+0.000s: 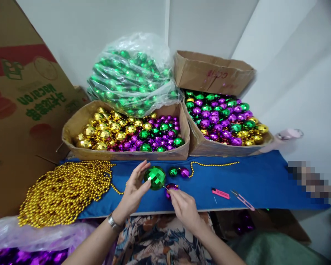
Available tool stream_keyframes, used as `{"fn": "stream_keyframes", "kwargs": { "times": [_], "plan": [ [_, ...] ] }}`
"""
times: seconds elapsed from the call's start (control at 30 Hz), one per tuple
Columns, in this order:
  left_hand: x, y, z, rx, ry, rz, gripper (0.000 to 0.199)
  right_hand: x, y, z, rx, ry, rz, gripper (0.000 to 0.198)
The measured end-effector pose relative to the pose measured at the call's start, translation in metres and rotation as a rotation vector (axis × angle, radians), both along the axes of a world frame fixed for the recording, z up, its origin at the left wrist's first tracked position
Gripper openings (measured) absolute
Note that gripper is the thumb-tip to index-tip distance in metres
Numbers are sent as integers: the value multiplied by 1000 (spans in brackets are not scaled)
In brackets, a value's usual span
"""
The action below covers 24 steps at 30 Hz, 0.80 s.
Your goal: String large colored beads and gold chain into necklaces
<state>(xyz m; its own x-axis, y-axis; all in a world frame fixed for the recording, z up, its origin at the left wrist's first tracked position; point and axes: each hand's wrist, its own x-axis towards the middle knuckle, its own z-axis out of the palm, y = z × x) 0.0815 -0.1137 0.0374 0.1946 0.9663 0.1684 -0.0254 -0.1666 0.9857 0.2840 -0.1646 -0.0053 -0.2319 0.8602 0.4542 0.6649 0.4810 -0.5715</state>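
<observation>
My left hand (135, 186) has its fingers closed round a large shiny green faceted ball (155, 177), held above the blue cloth. Close to the ball's lower right, my right hand (183, 207) pinches a thin, pale, needle-like piece (166, 187) whose tip points at the ball. Partly behind the right fingers is a purple ball (171, 191). Just beyond lie a small green ball (173, 171) and a purple ball (184, 172), beside a gold bead chain (209, 163). More gold beads run out from behind the left hand.
A heap of gold bead strings (68, 187) covers the cloth's left. Cardboard boxes of balls (127, 154) (226, 150) and a plastic bag of green balls (132, 77) stand behind. A pink cutter (220, 193) and thread snips (242, 200) lie at right on the blue cloth (264, 176).
</observation>
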Motion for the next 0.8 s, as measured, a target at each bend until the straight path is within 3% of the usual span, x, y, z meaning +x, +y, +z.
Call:
{"fn": "stream_keyframes", "kwargs": {
  "times": [0.13, 0.5, 0.8],
  "plan": [
    [-1, -1, -4, -126, -105, -21, 70, 2, -3, -10, -39, 2, 16, 28],
    [-4, -11, -11, -88, -161, -2, 71, 0, -10, -12, -137, 160, 90, 27],
    [-6, -17, -16, -54, -176, 8, 70, 0, -9, -16, -123, 106, 86, 27]
  ]
}}
